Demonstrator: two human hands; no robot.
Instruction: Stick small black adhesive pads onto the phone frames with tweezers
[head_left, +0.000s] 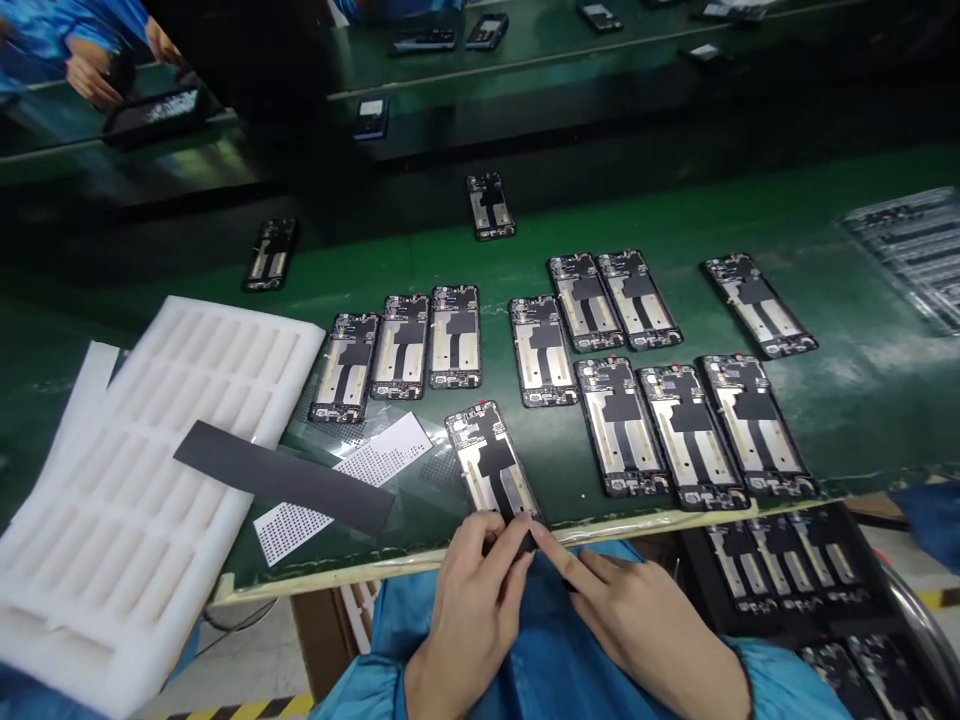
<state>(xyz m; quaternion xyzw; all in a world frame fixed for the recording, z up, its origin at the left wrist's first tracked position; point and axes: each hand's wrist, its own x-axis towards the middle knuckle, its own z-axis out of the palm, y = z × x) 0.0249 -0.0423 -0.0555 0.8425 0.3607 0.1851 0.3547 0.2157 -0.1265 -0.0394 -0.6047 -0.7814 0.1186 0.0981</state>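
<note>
So both hands are pinching at the bottom edge of one phone frame (491, 462) sitting at the near lip of the green bench (862, 400). Left hand (469, 600) comes in from 7 o'clock and right hand (637, 620) from 5 o'clock, fingertips closed narrow around a small dark piece, maybe a sticker or tab, hard to tell. Looks like the fitting step on this frame, and I'd guess the next move needs careful alignment plus a firm press. More frames (694, 435) lie at 2 o'clock, a white foam tray (150, 480) at 9 o'clock.
</note>
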